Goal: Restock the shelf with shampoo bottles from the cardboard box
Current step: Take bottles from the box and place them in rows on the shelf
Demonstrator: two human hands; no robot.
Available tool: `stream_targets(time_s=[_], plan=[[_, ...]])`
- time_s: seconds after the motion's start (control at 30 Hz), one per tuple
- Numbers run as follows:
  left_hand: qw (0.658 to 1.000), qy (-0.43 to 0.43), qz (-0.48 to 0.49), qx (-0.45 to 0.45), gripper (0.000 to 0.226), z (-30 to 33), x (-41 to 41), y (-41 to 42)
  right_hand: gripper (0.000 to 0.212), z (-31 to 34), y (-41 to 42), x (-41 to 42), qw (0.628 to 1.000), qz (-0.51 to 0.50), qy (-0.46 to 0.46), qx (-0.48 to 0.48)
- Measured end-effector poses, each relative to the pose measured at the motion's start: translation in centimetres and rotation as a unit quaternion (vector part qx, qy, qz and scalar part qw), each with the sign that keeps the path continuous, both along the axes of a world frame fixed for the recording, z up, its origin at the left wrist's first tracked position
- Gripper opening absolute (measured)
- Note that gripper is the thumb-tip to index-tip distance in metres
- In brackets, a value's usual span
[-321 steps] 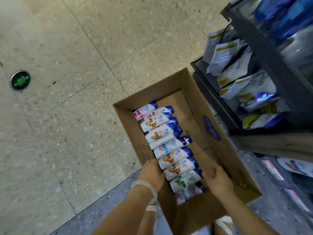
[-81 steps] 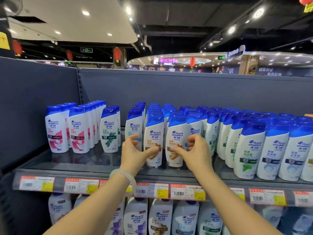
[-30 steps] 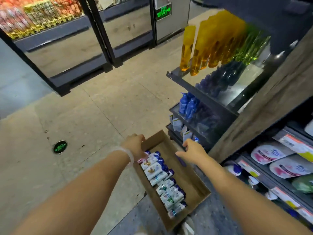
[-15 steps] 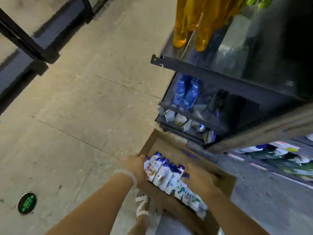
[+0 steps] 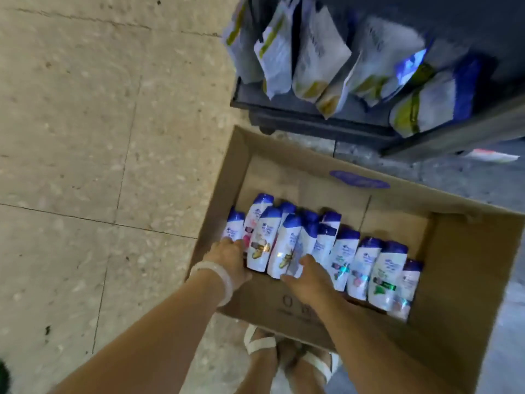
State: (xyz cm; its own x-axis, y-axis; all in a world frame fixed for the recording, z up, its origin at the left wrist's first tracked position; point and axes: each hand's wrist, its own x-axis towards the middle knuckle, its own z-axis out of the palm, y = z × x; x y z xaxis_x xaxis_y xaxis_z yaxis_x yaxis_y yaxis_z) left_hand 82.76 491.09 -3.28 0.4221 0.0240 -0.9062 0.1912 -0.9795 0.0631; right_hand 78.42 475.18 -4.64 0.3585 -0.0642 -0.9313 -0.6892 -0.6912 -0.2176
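Head camera looks down into one cardboard box (image 5: 443, 251) on the floor, about twelve blurred shampoo bottles (image 5: 342, 254) lying along its near wall. Left hand (image 5: 228, 258) touches the leftmost bottles, right hand (image 5: 308, 275) rests mid-row; grip on either cannot be told. Two sandalled feet (image 5: 287, 356) stand just below the box.

Both hands (image 5: 231, 258) low, arms outstretched

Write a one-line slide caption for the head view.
Both hands, left hand and right hand, reach into the cardboard box on the floor, onto lying shampoo bottles.
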Motion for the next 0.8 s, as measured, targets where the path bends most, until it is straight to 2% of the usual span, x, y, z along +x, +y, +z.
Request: stream_targets(time_s=[0.1,0.23,0.33,0.43,0.57,0.63,0.73,0.8], plan=[[0.999,0.002,0.036,-0.016,0.067,-6.6,-0.1,-0.7,0.060,-5.8,1.3,-0.4,0.997,-0.073,0.003,-0.005],[0.976,-0.015,0.206,-0.069,0.073,-12.7,-1.3,-2.1,0.059,-11.1,3.0,0.1,0.985,-0.154,-0.031,-0.067],[0.968,-0.060,0.241,-0.045,0.079,-15.0,-2.2,-2.4,0.059,-12.8,4.1,0.5,0.980,-0.135,-0.059,-0.133],[0.960,-0.059,0.266,-0.069,0.071,-16.2,-2.2,-1.5,0.076,-13.5,4.4,0.6,0.983,-0.069,-0.057,-0.161],[0.957,-0.020,0.280,-0.079,0.051,-16.5,-1.8,-0.5,0.093,-13.9,4.5,0.8,0.983,-0.077,-0.055,-0.160],[0.949,-0.011,0.305,-0.085,0.047,-16.6,-1.9,-0.3,0.089,-14.5,4.6,0.4,0.978,-0.136,-0.067,-0.143],[0.941,-0.002,0.327,-0.088,0.054,-16.9,-2.0,0.1,0.076,-15.2,4.3,0.1,0.962,-0.257,-0.057,-0.078],[0.939,0.011,0.329,-0.100,0.051,-17.0,-1.8,0.4,0.066,-15.6,3.7,0.2,0.959,-0.278,-0.035,-0.035]])
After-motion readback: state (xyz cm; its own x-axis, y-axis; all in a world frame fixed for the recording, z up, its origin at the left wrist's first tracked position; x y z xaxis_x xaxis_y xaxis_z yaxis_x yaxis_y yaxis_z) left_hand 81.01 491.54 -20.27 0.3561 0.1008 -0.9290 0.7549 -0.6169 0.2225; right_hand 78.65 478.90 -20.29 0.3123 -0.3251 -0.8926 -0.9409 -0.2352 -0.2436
